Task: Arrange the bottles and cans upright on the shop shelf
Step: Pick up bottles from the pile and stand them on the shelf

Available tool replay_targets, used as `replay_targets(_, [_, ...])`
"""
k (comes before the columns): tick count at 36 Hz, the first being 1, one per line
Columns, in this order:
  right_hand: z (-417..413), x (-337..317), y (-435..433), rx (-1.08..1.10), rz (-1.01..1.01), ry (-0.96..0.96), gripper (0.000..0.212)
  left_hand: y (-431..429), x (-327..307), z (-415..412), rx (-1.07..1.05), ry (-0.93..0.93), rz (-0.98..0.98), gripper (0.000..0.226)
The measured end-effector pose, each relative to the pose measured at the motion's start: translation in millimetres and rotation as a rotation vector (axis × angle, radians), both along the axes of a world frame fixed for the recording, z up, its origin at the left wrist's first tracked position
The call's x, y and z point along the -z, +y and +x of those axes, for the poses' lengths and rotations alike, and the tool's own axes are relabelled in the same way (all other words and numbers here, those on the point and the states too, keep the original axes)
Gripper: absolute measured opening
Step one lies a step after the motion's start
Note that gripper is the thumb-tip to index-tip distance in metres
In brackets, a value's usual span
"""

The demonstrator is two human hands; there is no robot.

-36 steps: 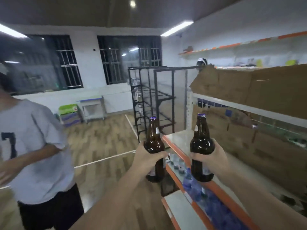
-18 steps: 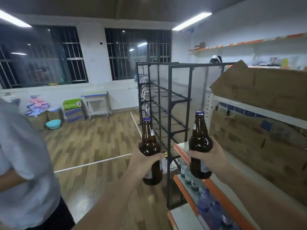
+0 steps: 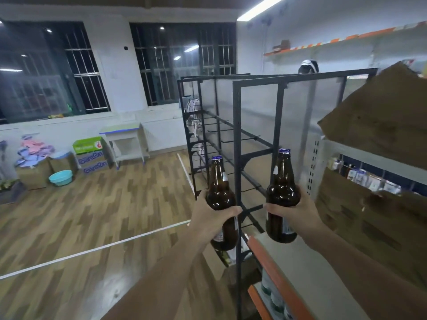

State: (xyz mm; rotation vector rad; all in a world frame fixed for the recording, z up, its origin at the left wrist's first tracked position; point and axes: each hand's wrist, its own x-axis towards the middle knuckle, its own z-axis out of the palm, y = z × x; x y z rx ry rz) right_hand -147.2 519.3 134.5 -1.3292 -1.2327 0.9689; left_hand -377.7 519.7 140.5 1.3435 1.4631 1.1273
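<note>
I hold two upright brown glass bottles with blue caps. My left hand (image 3: 211, 218) grips the left bottle (image 3: 219, 188) around its body, out over the floor beside the shelf end. My right hand (image 3: 294, 212) grips the right bottle (image 3: 282, 183), whose base hangs just above the near corner of the white shop shelf (image 3: 307, 273) with its orange front edge (image 3: 275, 271). A lower shelf level holds several clear plastic bottles (image 3: 269, 287), mostly hidden.
A black wire rack (image 3: 236, 144) with hooks stands right behind the bottles. Brown cardboard (image 3: 381, 125) covers the shelf unit at right. Wooden floor with a white line spreads left; boxes (image 3: 92, 158), a blue basin (image 3: 60, 177) and a small table (image 3: 124, 144) stand by the wall.
My view has swung right and moved closer to the shelf end. The person in the grey shirt at left has left the view. Both bottles stay upright in my hands.
</note>
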Motion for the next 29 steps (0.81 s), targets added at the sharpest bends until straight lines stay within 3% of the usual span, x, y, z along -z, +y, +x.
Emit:
replay_targets(4, [10, 1, 48, 0.017, 0.005, -0.036, 0.076, 62, -4, 14, 0.102, 0.019, -0.037, 0.077])
replay_targets(8, [26, 5, 83, 0.125, -0.004, -0.087, 0.063, 122, 1, 48, 0.281, 0.013, -0.014, 0.071])
replay_targets(14, [68, 30, 104, 0.5, -0.009, -0.112, 0.063, 198, 33, 124, 0.543, 0.066, -0.011, 0.084])
replay_targets(17, [89, 49, 103, 0.67, -0.051, -0.097, 0.077, 224, 44, 157, 0.738, 0.062, -0.034, 0.078])
replay_targets(20, [104, 64, 94, 0.804, -0.102, -0.052, 0.07, 245, 56, 187, 0.851, 0.046, -0.047, 0.07])
replay_targets(23, [110, 71, 78, 0.897, -0.16, -0.039, 0.08, 259, 69, 218, 0.931, 0.033, -0.049, 0.065])
replay_targets(26, [115, 80, 58, 0.905, -0.235, -0.048, 0.063, 267, 89, 250, 1.046, 0.094, -0.039, 0.067])
replay_targets(29, [120, 93, 47, 0.974, -0.26, -0.066, 0.07, 266, 109, 273, 1.137, 0.105, -0.037, 0.07])
